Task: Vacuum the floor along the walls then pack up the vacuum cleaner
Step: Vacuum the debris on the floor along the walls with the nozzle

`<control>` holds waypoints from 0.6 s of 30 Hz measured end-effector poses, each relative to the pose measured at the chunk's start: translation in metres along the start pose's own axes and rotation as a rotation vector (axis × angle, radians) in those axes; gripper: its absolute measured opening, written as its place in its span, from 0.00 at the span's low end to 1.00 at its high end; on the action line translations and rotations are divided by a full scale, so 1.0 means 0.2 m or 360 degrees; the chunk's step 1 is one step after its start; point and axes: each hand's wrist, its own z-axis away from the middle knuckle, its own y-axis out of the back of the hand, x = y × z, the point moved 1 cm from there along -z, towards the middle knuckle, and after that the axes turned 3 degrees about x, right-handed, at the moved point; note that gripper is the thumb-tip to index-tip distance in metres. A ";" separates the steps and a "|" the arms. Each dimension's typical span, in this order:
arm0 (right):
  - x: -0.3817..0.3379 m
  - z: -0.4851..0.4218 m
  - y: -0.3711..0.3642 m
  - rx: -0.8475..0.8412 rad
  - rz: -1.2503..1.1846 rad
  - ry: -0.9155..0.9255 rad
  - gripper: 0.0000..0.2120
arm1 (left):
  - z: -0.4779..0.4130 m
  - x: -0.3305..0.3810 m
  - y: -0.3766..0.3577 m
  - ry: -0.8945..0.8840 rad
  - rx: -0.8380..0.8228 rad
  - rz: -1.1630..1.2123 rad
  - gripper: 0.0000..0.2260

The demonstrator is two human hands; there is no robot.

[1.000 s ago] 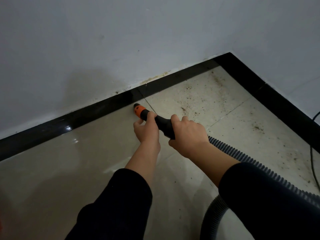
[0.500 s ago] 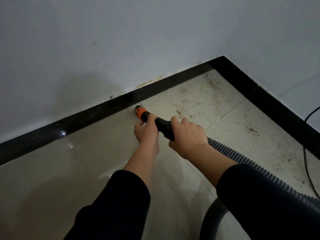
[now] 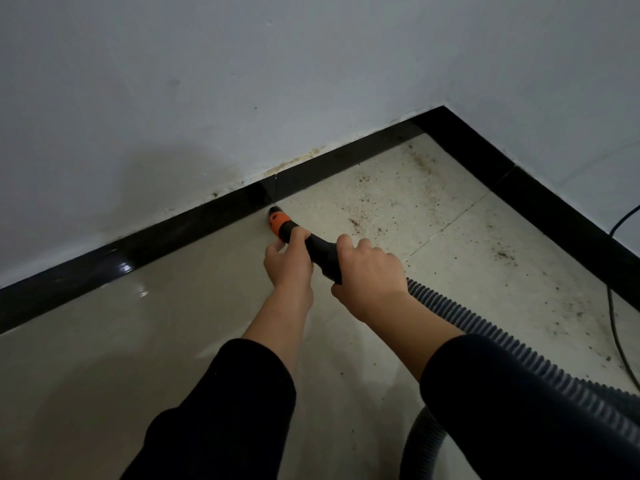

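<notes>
White wall (image 3: 173,98) meets a shiny black baseboard (image 3: 104,268) on the left, and the pale tile floor (image 3: 138,341) below it looks clean there. Your vacuum nozzle (image 3: 277,221) has its orange tip down on the floor, right against the baseboard. Your left hand (image 3: 289,263) is curled round the black tube (image 3: 320,251) just behind the orange tip. Your right hand (image 3: 370,275) grips the tube farther back, where the ribbed hose (image 3: 485,327) starts. To do this bit well, hold the tip low and tight to the black strip. Slide it slowly to the right, toward the corner, because brown dirt specks (image 3: 367,209) lie all over the tiles on that side. Go slow so the crumbs get sucked up and not pushed along. Mind the hose behind your right arm so it does not drag through the dirt, and watch the thin black cord (image 3: 616,323) near the right wall. You cannot see the mouth of the nozzle, so it is hard to tell if it sits flat. You cannot see the vacuum cleaner itself, the hose and cord run off the edge, and the room is dim.
</notes>
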 end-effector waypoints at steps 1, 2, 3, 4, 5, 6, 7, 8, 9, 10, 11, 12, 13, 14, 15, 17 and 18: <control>0.01 0.01 0.00 0.0003 0.0001 0.0001 0.20 | 0.02 -0.01 0.00 0.0008 0.0003 -0.0004 0.21; 0.02 0.03 0.00 0.0003 0.0004 0.0003 0.20 | 0.03 -0.02 0.00 0.0015 0.0004 -0.0012 0.22; 0.04 0.05 0.00 -0.0002 0.0008 0.0006 0.20 | 0.05 -0.03 0.00 0.0021 0.0007 -0.0020 0.22; 0.05 0.07 0.00 -0.0010 0.0013 0.0010 0.20 | 0.07 -0.05 0.00 0.0024 0.0010 -0.0030 0.22; 0.06 0.09 0.01 -0.0014 0.0020 0.0015 0.20 | 0.09 -0.06 0.00 0.0026 0.0014 -0.0042 0.21; 0.07 0.10 0.01 -0.0017 0.0027 0.0023 0.20 | 0.10 -0.07 0.00 0.0029 0.0020 -0.0050 0.21; 0.09 0.12 0.01 -0.0015 0.0034 0.0033 0.20 | 0.12 -0.09 0.00 0.0033 0.0024 -0.0050 0.22; 0.10 0.14 0.01 -0.0012 0.0041 0.0045 0.20 | 0.14 -0.10 0.01 0.0036 0.0025 -0.0044 0.21; 0.11 0.15 0.01 -0.0009 0.0050 0.0057 0.20 | 0.15 -0.11 0.01 0.0039 0.0022 -0.0038 0.21; 0.12 0.17 0.02 -0.0007 0.0062 0.0068 0.21 | 0.17 -0.12 0.01 0.0043 0.0020 -0.0032 0.21; 0.13 0.18 0.02 -0.0005 0.0074 0.0078 0.21 | 0.18 -0.14 0.01 0.0046 0.0020 -0.0024 0.21; 0.15 0.20 0.02 -0.0002 0.0085 0.0087 0.21 | 0.20 -0.15 0.02 0.0050 0.0020 -0.0015 0.20; 0.16 0.22 0.02 0.0001 0.0094 0.0097 0.22 | 0.23 -0.16 0.02 0.0053 0.0021 -0.0004 0.20; 0.17 0.24 0.02 0.0005 0.0102 0.0107 0.22 | 0.25 -0.17 0.02 0.0056 0.0021 0.0008 0.19; 0.19 0.26 0.02 0.0006 0.0110 0.0115 0.22 | 0.27 -0.19 0.02 0.0058 0.0020 0.0019 0.19; 0.22 0.29 0.02 0.0002 0.0126 0.0132 0.22 | 0.30 -0.21 0.02 0.0063 0.0012 0.0031 0.18; 0.23 0.30 0.02 0.0001 0.0133 0.0137 0.22 | 0.32 -0.23 0.02 0.0067 0.0005 0.0032 0.17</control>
